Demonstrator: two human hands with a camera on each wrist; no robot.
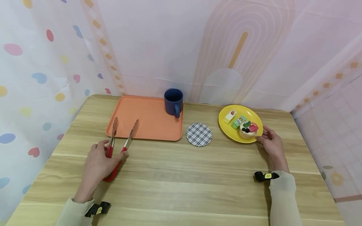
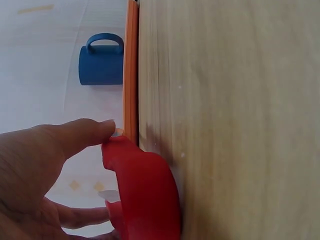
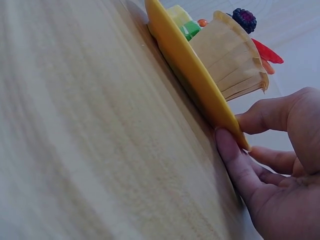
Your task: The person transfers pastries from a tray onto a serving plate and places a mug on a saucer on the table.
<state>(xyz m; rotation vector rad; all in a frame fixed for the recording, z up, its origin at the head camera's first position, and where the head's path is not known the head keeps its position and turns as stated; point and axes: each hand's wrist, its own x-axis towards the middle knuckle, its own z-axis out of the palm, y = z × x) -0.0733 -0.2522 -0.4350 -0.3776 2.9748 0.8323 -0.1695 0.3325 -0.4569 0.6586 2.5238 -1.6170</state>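
My left hand (image 1: 97, 161) grips a pair of tongs (image 1: 112, 175) with red handles, thumb on one handle and fingers on the other. The metal arms are spread apart, and their tips overlap the near left part of the orange tray (image 1: 152, 121) in the head view. At the right, my right hand (image 1: 272, 145) pinches the rim of a yellow plate (image 1: 227, 131). The right wrist view shows the thumb (image 3: 229, 145) beneath that rim. On the plate are a cupcake (image 1: 246, 134) topped with berries and two small cartons, one yellow-white (image 1: 230, 116), one green (image 1: 237, 123).
A dark blue mug (image 1: 171, 106) stands on the tray's far right corner, handle toward me. Between tray and plate lies a round plaid coaster (image 1: 199, 135). Patterned cloth (image 1: 158, 47) hangs behind the wooden table (image 1: 181, 185) and along its sides.
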